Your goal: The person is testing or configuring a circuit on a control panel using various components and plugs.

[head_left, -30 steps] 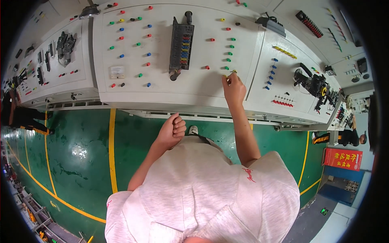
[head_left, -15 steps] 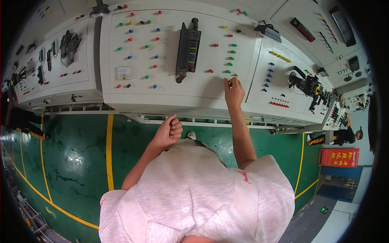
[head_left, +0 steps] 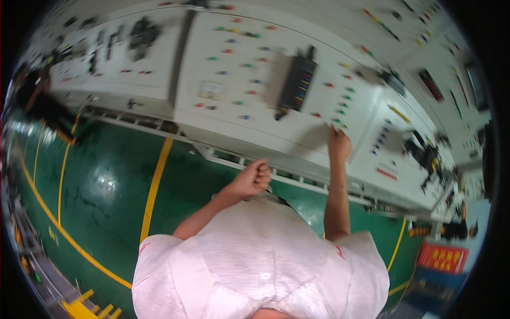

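A person in a pale short-sleeved shirt (head_left: 265, 239) leans over a white panel (head_left: 265, 127) dotted with small coloured sockets. A column of green sockets (head_left: 345, 97) runs down near the panel's right edge, its lower end close to the front right corner. A red socket (head_left: 317, 115) sits just left of that lower end, and a black fuse box (head_left: 298, 84) with coloured fuses stands left of it, right of the panel's middle.

The sockets near the corner are small and close together, and the fingers partly cover that spot, so the wrong one could easily be touched. Anything small in the fingertips might slip and drop over the front edge to the green floor (head_left: 122, 196), since the hand works so close to it.

The right hand (head_left: 340, 144) reaches over the front right corner, fingertips at the lower end of the green column. Its fingers are drawn in narrowly; blur hides whether they pinch something or actually touch a socket. The left hand (head_left: 255, 178) hangs off the panel, beyond the front edge and near the shirt, curled into a loose fist. Whether it encloses anything cannot be told.
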The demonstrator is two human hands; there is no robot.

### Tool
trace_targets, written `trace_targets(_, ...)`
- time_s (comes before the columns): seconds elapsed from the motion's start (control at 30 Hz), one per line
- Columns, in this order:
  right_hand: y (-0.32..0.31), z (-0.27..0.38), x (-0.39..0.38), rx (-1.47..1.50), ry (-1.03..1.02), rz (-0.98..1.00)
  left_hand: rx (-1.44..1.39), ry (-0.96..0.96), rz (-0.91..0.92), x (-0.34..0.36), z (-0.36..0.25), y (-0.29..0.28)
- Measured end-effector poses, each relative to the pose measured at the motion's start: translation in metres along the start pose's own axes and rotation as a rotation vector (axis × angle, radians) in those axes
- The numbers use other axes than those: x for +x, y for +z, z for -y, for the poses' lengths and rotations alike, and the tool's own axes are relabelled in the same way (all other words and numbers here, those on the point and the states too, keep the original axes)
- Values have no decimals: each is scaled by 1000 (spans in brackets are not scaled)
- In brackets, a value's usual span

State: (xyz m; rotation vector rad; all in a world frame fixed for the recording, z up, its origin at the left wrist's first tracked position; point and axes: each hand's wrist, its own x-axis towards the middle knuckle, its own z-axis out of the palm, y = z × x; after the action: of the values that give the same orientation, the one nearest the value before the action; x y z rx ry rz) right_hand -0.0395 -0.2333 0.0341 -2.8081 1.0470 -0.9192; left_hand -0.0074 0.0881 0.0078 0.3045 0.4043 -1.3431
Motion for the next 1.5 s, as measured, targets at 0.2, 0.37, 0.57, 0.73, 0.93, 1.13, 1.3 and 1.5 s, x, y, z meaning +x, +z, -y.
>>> trace_targets(0.2,6,-12,-11,90,17,-6,19,6,89,5,9,-9)
trace_targets(0.37,-13,-1,-3,209,-5,106,29,52,55,3,12,-9)
trace_targets(0.57,-22,3,1,276,-8,56,46,81,30,2,16,2)
trace_targets(0.73,-15,4,0,328,-84,30,35,90,74,3,16,-5)
trace_targets(0.93,-26,6,-5,384,-51,71,59,115,45,3,19,-5)
trace_targets(1.13,-50,49,-65,781,-199,397,348,127,-12,8,24,3)
trace_targets(1.3,-85,88,-101,926,-194,688,765,267,-54,2,34,22)
trace_targets(1.5,-89,85,-101,886,-321,643,845,327,-143,2,35,32)
